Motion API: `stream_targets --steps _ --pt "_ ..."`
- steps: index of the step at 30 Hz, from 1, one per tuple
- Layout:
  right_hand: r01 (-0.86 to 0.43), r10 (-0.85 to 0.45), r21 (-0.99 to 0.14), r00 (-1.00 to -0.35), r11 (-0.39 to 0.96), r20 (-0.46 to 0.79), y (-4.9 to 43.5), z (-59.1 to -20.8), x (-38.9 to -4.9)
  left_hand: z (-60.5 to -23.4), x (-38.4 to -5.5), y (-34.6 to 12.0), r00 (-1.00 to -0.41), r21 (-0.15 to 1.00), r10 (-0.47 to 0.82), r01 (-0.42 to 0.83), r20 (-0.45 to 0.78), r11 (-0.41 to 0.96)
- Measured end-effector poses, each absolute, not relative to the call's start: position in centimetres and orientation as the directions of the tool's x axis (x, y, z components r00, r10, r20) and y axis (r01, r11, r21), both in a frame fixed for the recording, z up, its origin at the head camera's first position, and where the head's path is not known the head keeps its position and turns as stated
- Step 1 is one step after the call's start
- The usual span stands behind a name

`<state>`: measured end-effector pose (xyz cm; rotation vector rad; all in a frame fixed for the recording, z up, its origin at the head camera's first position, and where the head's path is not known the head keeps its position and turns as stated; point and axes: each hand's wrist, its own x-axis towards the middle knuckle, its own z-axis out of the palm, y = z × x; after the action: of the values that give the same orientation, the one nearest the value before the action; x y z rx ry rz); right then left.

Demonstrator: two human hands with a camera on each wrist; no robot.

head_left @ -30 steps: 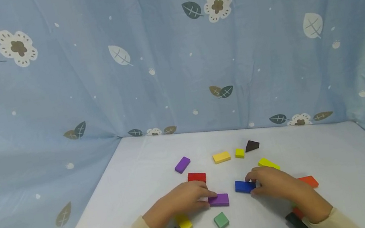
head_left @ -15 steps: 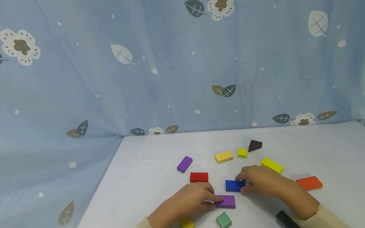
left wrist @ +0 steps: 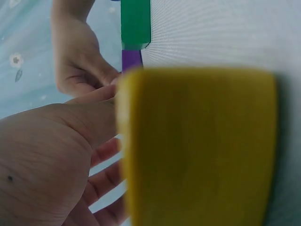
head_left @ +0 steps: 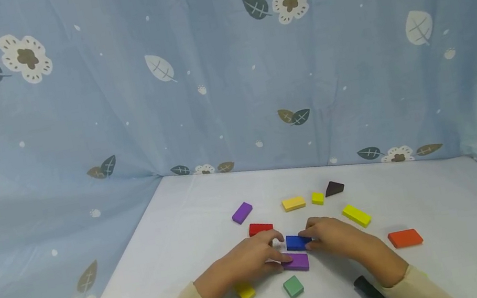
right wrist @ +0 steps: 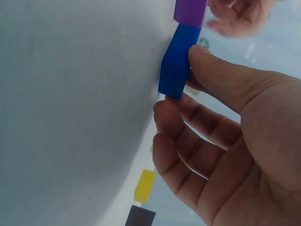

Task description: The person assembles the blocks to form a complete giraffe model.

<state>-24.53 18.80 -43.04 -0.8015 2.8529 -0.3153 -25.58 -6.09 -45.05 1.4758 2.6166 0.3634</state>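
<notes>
the right hand (head_left: 332, 233) pinches one end of the blue block (head_left: 295, 242), roughly midway between left and right edges of the worktop (head_left: 448, 197). the left hand (head_left: 252, 258) has one finger on top of the purple block (head_left: 300, 261), just beside; i cannot tell if it grips.

- Looks smooth, with a soft sheen, on the blue block (right wrist: 175, 68) pinched in the right fingers (right wrist: 171, 120); could be plastic or painted wood.
- Shows a similarly smooth, even finish on the purple block (head_left: 299, 262) at the left fingers (head_left: 278, 255).
- Looks smooth and satiny on the green block (left wrist: 135, 23), near the left fingers.
- Blurs too much to judge on the yellow block (left wrist: 202, 150) behind the left fingers.
- Looks matt and finely textured, cloth-like, across the white desk (head_left: 178, 266) beneath the fingers.
- Hangs as matt, creased, printed cloth in the blue curtain (head_left: 214, 68) beyond the fingers.
</notes>
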Motion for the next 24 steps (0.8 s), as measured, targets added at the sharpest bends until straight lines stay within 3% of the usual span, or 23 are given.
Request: stream_targets --steps 12,24 --pt "-0.562 -0.592 -0.26 -0.805 0.785 -0.047 18.4 -43.29 -24.78 -45.06 -25.8 -6.23 -0.507 0.293 0.861 0.827 0.021 0.48" --pt "-0.513 -0.569 -0.324 -0.816 0.795 -0.103 18.25 -43.41 -24.5 -45.22 -25.65 -5.99 -0.51 0.284 0.859 0.829 0.032 0.482"
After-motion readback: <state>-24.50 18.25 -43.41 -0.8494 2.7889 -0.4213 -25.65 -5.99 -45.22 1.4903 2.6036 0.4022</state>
